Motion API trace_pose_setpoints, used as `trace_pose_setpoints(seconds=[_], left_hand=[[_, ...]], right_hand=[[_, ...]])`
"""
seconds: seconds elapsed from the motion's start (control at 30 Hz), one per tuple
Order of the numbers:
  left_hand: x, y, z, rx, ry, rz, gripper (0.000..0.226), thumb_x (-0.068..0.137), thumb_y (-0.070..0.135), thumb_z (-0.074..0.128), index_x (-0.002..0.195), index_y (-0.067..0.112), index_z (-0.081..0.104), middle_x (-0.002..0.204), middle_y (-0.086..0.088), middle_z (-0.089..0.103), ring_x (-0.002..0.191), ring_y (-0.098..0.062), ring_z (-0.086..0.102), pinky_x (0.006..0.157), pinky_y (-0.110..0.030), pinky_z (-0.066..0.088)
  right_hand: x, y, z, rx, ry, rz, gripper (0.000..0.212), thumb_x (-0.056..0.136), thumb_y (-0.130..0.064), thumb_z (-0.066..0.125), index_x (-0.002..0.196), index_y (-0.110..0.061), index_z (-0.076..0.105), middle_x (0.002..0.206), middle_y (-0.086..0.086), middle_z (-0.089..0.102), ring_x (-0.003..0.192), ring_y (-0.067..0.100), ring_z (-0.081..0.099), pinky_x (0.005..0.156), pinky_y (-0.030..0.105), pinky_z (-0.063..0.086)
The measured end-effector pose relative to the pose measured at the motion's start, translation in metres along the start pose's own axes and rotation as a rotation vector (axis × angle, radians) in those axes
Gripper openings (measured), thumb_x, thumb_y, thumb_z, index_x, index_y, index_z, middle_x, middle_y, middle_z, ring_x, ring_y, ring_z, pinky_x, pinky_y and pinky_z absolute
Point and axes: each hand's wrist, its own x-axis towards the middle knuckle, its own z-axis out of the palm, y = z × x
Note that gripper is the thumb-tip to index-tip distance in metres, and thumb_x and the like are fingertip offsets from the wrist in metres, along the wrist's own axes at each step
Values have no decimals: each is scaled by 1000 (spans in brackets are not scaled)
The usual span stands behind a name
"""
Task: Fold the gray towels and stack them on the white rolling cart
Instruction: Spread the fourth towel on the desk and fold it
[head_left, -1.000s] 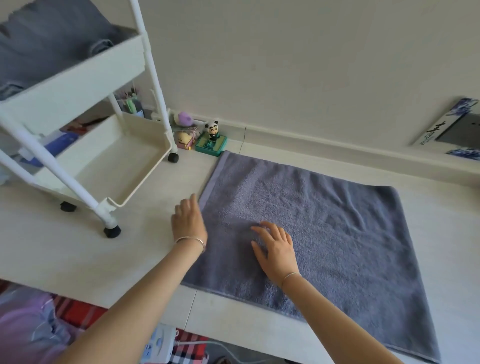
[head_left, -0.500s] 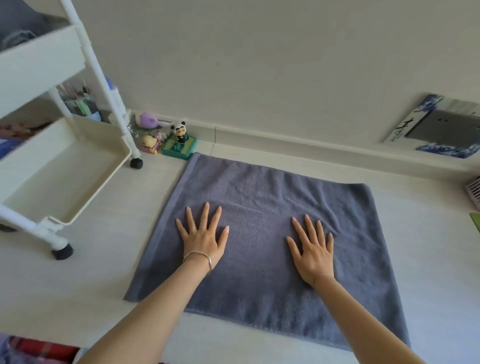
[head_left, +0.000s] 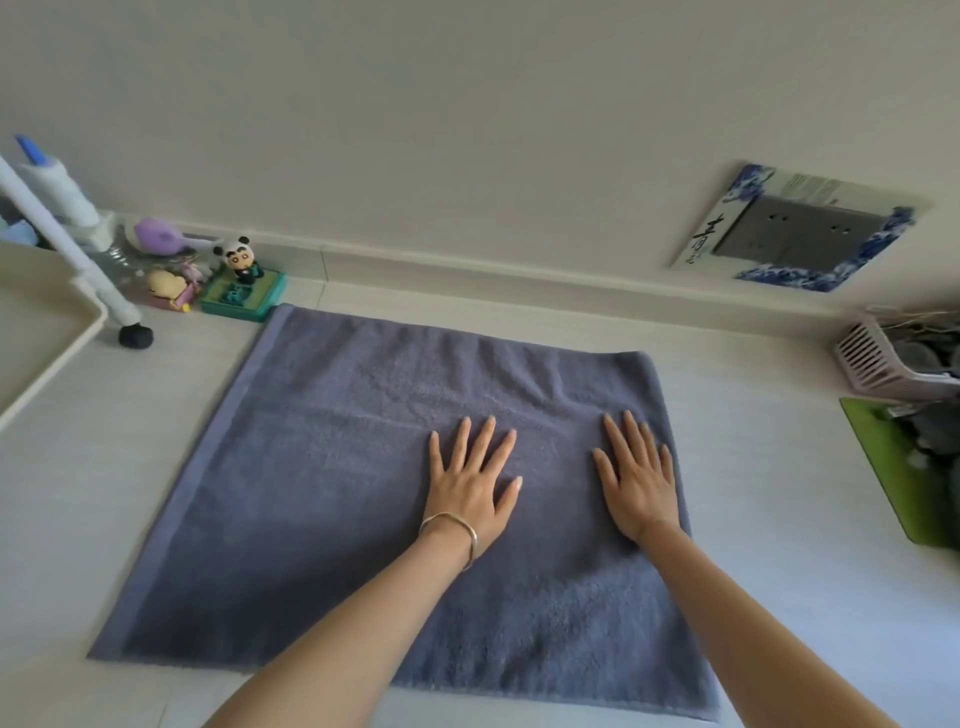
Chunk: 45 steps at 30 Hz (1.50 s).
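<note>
Plain off-white wall (head_left: 467, 104) is filling the top half from where I'm standing, w/ a pale tiled floor (head_left: 104, 467) running below it. The big slate-gray terry towel (head_left: 337, 467) is lying spread flat on that floor, mid-room. It's roughly square, w/ the nap looking soft & even. A smoother woven band is running down its left edge & a few shallow creases are showing near the far right corner. The right edge is looking thick & rounded; can't tell if it's doubled. Its far left corner is sitting just beside the toys by the skirting.

The white rolling cart (head_left: 47, 364) is standing off to the left, apart from the towel. Only a tray corner, a slanted post & one black caster (head_left: 136, 336) are showing.

Two bare forearms are reaching in from the near side. L hand (head_left: 470, 480) is pressing palm-down on the towel's middle, fingers straight & fanned wide, gripping nothing. R hand (head_left: 639, 486) is lying flat near the right edge, fingers straight & closer together, also holding nothing.

A gray socket plate in a blue-&-white patterned frame (head_left: 800, 234) is sitting on the wall at right. A pink slatted plastic basket (head_left: 878, 364) is standing at far right, w/ a flat green mat (head_left: 904, 483) just in front; contents too blurred to tell. A small panda figurine (head_left: 239, 258) is standing on a green box base (head_left: 244, 296), w/ a round purple toy (head_left: 156, 236) behind. A thin silver bangle (head_left: 452, 530) is circling the L wrist.
</note>
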Motion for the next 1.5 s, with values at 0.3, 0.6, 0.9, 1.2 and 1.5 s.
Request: trace_pose_setpoints(seconds=[0.3, 0.6, 0.9, 1.2, 1.5], left_hand=[[2, -1, 9, 94, 93, -4, 62, 92, 58, 16, 148, 32, 18, 156, 2, 20, 144, -28, 17, 109, -58, 4], [2, -1, 10, 119, 66, -6, 63, 92, 61, 11, 148, 32, 13, 156, 3, 19, 144, -28, 16, 109, -58, 3], [2, 3, 4, 95, 44, -23, 73, 76, 64, -13, 145, 38, -14, 157, 8, -13, 145, -22, -14, 113, -56, -10], [-15, 15, 4, 31, -16, -44, 80, 73, 59, -20, 148, 34, -8, 158, 3, -12, 145, -24, -12, 113, -53, -10], [-73, 8, 3, -126, 42, 58, 82, 88, 61, -11, 145, 21, 33, 153, -5, 29, 142, -30, 24, 112, -55, 12]], right_hand=[[61, 8, -23, 0, 23, -55, 55, 100, -48, 20, 150, -33, 4, 158, -10, -7, 146, 10, -10, 117, 33, -8], [94, 45, -36, 7, -86, 172, 60, 99, -49, 13, 151, -23, -3, 159, -6, -8, 146, 15, -10, 118, 40, -7], [-54, 16, 9, 53, 12, -169, 70, 87, -64, -6, 148, -32, -2, 154, -18, -9, 142, 3, -12, 114, 24, -17], [-123, 63, 7, 208, 144, 62, 68, 91, -58, 17, 149, -23, 23, 154, -8, 23, 144, 13, 16, 119, 31, 7], [-126, 43, -20, 639, 102, 413, 43, 89, -26, 63, 127, -13, 50, 114, 6, 56, 93, 22, 53, 86, 33, 45]])
